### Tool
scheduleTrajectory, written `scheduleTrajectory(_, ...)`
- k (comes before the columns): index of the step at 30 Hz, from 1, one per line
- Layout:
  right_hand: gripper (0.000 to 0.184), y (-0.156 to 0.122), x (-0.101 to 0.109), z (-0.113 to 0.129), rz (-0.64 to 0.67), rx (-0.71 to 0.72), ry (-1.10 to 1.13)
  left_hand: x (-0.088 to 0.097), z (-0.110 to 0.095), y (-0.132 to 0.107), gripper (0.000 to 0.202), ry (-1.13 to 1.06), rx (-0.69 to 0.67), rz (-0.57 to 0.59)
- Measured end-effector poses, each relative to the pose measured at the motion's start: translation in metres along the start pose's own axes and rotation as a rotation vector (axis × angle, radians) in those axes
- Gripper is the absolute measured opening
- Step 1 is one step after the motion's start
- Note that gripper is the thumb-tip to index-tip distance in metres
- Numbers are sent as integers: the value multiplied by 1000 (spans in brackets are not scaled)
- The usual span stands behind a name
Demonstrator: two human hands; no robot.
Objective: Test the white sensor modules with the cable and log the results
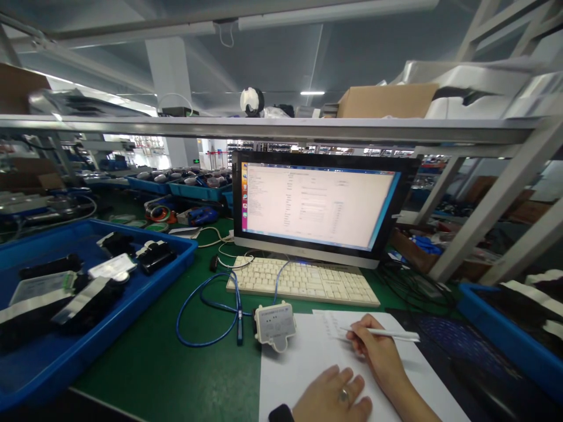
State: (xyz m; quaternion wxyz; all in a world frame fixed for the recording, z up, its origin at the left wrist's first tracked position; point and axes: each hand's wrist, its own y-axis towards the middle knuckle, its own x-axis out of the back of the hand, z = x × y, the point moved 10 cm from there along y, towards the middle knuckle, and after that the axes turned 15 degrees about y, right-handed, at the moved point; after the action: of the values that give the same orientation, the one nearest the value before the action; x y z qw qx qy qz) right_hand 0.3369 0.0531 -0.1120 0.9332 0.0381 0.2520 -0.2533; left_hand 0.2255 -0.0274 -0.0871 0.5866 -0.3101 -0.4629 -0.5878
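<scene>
My right hand (372, 346) pinches a white pen (393, 334), its tip against a sheet of white paper (303, 378) near some faint handwritten marks. Lower down, my left hand (332, 398) lies flat on the same sheet, fingers spread, with a ring on one finger and a dark watch at the wrist. A small whitish plastic module (276, 325) with a printed label rests at the paper's upper left corner. Beside it a blue cable (206, 343) loops over the green mat. Just beyond the paper stands a cream keyboard (303, 280).
Behind the keyboard is a lit monitor (316, 202). A blue tray (145, 299) with several black and white parts stands at left, another blue tray (505, 340) at right. A dark mouse pad (466, 346) lies beside the paper. A shelf (281, 126) crosses overhead, carrying a cardboard box (387, 101).
</scene>
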Motion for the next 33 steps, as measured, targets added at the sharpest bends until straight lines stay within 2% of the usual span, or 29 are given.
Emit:
scheduleTrajectory(12,39,-5,-2,3,3,-14,-52,11,4,-2,33,30,26,-96)
scheduleTrajectory(19,36,-7,-4,8,-8,11,-74,15,5,-3,35,-12,11,-5)
scheduleTrajectory(26,35,-4,-2,13,-41,34,-138,6,6,-10,35,-137,49,75)
scheduleTrajectory(28,36,-3,0,18,-53,62,-188,11,7,-13,41,-231,56,113)
scheduleTrajectory(31,34,-3,2,26,-62,117,-250,23,11,-17,67,-400,81,184)
scheduleTrajectory(33,32,-3,4,28,-71,127,-269,26,14,-18,75,-479,114,226)
